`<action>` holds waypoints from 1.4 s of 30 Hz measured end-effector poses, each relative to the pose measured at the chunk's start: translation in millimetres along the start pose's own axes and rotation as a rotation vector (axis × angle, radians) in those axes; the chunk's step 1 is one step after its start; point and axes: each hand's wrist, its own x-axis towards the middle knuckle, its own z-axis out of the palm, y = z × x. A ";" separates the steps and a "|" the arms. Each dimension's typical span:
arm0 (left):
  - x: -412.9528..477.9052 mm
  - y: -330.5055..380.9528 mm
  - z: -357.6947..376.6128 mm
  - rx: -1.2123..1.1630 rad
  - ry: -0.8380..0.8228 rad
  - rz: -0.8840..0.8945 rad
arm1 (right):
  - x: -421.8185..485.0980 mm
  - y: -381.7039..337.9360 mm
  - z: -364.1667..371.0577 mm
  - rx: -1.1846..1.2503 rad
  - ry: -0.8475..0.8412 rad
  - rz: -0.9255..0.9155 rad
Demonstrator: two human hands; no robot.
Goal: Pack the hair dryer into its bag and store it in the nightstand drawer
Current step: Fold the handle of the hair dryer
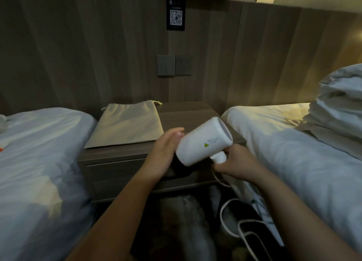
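A white hair dryer (203,141) is held in the air over the front of the nightstand (188,114), its barrel tilted up to the right. My right hand (233,161) grips its folded handle from below. My left hand (166,149) rests flat against the barrel's rear end, fingers straight. The dryer's white cord (229,217) hangs down and loops on the floor. A beige drawstring bag (127,123) lies flat and empty on the left half of the nightstand top. The nightstand drawer (117,174) under the top is closed.
Two beds with white bedding flank the nightstand, one at the left (39,163) and one at the right (293,153), with a bunched duvet (340,104) on the right one. Wall switches and a socket (174,65) sit on the wood panel behind.
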 end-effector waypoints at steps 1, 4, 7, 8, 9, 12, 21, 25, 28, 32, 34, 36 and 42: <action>1.0 -1.7 0.2 0.072 -0.093 0.000 | 1.9 -0.2 2.0 -0.041 -0.040 -0.039; 0.1 -9.5 4.6 0.222 -0.300 -0.014 | 9.0 -0.1 9.7 -0.049 -0.153 -0.144; -2.1 -20.6 7.1 0.231 -0.143 -0.011 | 13.7 1.7 20.5 0.011 -0.222 -0.212; -2.4 -23.8 7.0 0.202 -0.079 -0.026 | 15.1 1.7 22.4 0.042 -0.218 -0.212; -2.8 -25.3 6.2 0.179 -0.034 -0.042 | 15.8 2.0 22.0 0.073 -0.209 -0.200; -4.2 -28.0 -0.2 0.127 0.053 -0.090 | 17.8 9.4 13.6 0.106 -0.252 -0.184; -12.4 -40.2 -0.1 0.065 0.197 -0.186 | 7.3 23.6 7.9 0.066 -0.323 -0.093; -10.7 -38.0 1.7 0.049 0.176 -0.250 | 4.3 28.5 6.3 0.037 -0.154 -0.034; -10.2 -36.4 -6.3 -0.063 0.002 -0.342 | 2.2 29.6 6.2 0.094 -0.142 -0.014; -13.4 -36.6 -8.5 -0.123 -0.030 -0.356 | 2.0 30.1 6.6 0.108 -0.153 -0.015; -14.3 -37.3 -7.2 -0.130 0.053 -0.335 | 2.8 31.1 10.9 0.124 -0.117 -0.021; -15.4 -38.2 -5.6 -0.146 0.116 -0.324 | 2.7 32.6 17.8 0.122 -0.072 -0.016; -18.7 -42.4 3.5 -0.207 0.216 -0.339 | 0.2 34.1 23.8 0.175 -0.030 0.077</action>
